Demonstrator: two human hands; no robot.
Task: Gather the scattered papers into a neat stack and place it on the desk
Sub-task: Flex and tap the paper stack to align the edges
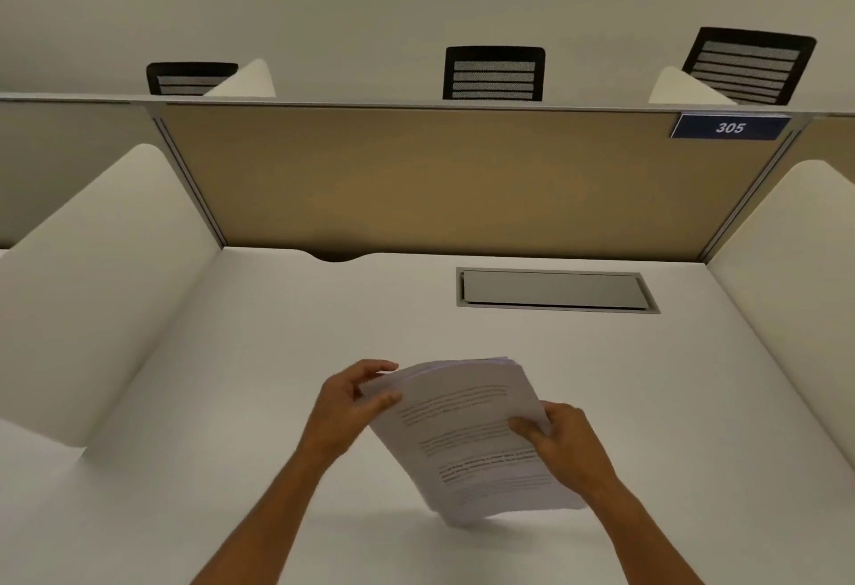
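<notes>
A stack of white printed papers (467,436) is held tilted above the white desk (277,376), its lower corner close to the desk surface near the front. My left hand (347,404) grips the stack's upper left edge, thumb on top and fingers behind. My right hand (560,436) holds the right edge, with fingers pressed on the top sheet. The sheet edges at the top look slightly uneven. No loose papers lie elsewhere on the desk.
A grey cable hatch (555,290) is set into the desk at the back right. A tan partition (439,182) with a blue "305" plate (730,127) closes the back. White side dividers (92,260) flank the desk. Black chair backs (494,73) show beyond.
</notes>
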